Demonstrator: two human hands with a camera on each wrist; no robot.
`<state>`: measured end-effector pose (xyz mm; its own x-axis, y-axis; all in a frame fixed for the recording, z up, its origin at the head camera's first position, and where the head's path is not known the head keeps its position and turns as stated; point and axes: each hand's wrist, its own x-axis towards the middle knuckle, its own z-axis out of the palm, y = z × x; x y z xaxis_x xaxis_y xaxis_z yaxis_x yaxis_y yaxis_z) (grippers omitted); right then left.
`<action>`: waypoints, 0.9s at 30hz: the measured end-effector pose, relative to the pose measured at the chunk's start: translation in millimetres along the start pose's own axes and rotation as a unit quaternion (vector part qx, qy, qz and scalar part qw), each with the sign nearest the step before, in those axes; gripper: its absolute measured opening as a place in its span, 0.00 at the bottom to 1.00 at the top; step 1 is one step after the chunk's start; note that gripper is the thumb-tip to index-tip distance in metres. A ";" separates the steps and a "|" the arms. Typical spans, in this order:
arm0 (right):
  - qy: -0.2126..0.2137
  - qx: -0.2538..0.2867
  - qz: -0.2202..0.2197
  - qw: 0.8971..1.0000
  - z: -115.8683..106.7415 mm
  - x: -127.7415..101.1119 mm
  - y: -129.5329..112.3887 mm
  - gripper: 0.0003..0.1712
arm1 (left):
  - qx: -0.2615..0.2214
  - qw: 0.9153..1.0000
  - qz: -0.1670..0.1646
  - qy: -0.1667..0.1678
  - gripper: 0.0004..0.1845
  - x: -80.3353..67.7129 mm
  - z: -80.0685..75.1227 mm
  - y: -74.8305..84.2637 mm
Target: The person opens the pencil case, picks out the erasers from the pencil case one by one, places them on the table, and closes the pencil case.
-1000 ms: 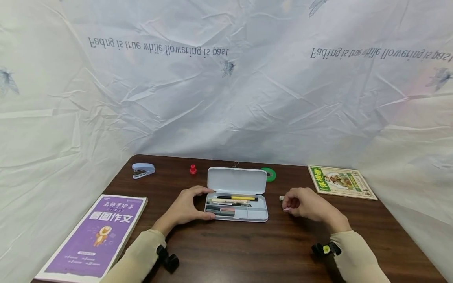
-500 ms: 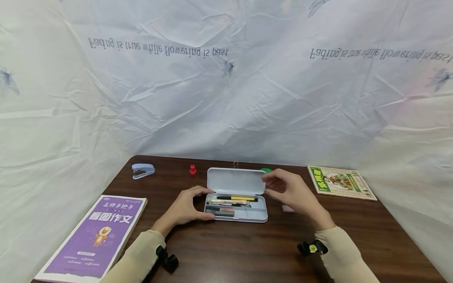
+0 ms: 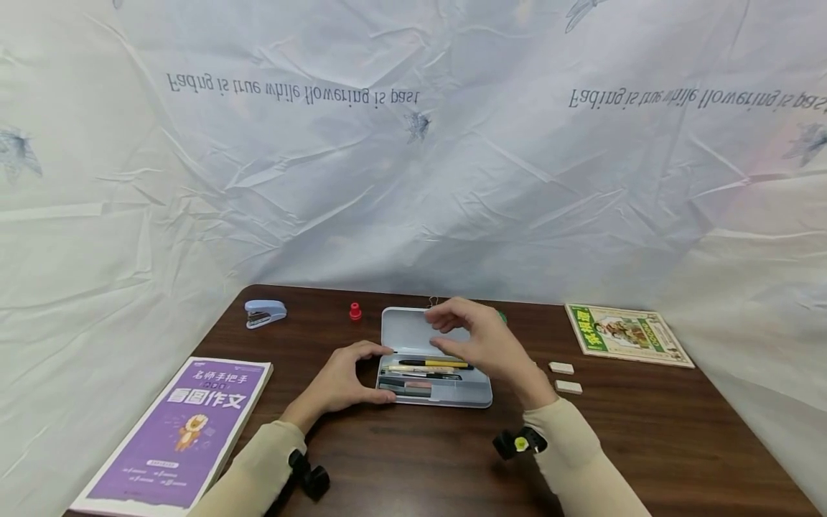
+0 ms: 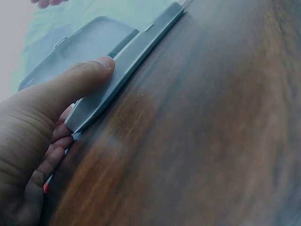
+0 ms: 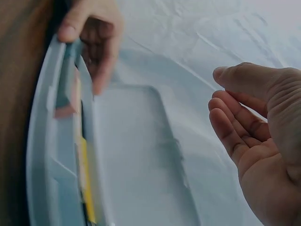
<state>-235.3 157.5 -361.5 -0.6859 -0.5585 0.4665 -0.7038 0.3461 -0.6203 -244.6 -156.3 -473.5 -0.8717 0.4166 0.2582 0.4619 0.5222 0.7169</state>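
The pencil case (image 3: 434, 366) sits open at the middle of the table (image 3: 413, 459), lid (image 3: 413, 332) tipped up at the back, tray towards you with a yellow pen (image 3: 434, 363), a pale pencil and dark bits along the left end. Your left hand (image 3: 342, 379) braces the tray's left end, thumb (image 4: 80, 82) along the near rim, fingers curled round the far corner, so that's a proper grip. Your right hand (image 3: 474, 341) is up over the lid, fingers (image 5: 235, 125) apart and relaxed, holding nothing; the wrist view shows the palm facing the lid's inside, not touching yet.

By the look of it, you're at the closing step: items are in, and the hand is going for the lid. Next move, I'd say, calls for fingertips on the lid's top edge, swinging it forward and down while the left keeps the tray from sliding. Mind the yellow pen, it lies near the hinge line and could catch.

Against half a second ago: your right hand has come left and up, from beside the lid's right edge to across it. Two erasers (image 3: 561, 368) now show on the table to the right, well apart from the case. The left hand hasn't budged. Stapler (image 3: 263, 313), red cap (image 3: 354, 311), purple book (image 3: 187, 424) and picture book (image 3: 623, 334) lie as they were.
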 end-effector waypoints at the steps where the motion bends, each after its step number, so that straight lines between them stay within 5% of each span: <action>1: -0.011 0.003 -0.001 1.000 3.9 0.3 0.7 0.23 | 0.001 1.000 0.002 0.000 0.42 0.0 0.0 -0.4; 13: -0.183 -0.017 0.040 0.982 44.0 -4.9 24.8 0.13 | 0.004 1.000 0.007 -0.001 0.43 -0.8 -2.5 3.7; 27: -0.218 -0.019 0.044 0.975 49.5 -7.7 24.2 0.11 | 0.003 1.000 0.002 0.001 0.43 -1.5 -2.3 5.6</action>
<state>-237.9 132.8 -411.3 -0.6056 -0.7901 0.0952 -0.6577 0.4296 -0.6188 -241.2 -155.7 -468.4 -0.8704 0.4171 0.2614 0.4655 0.5249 0.7126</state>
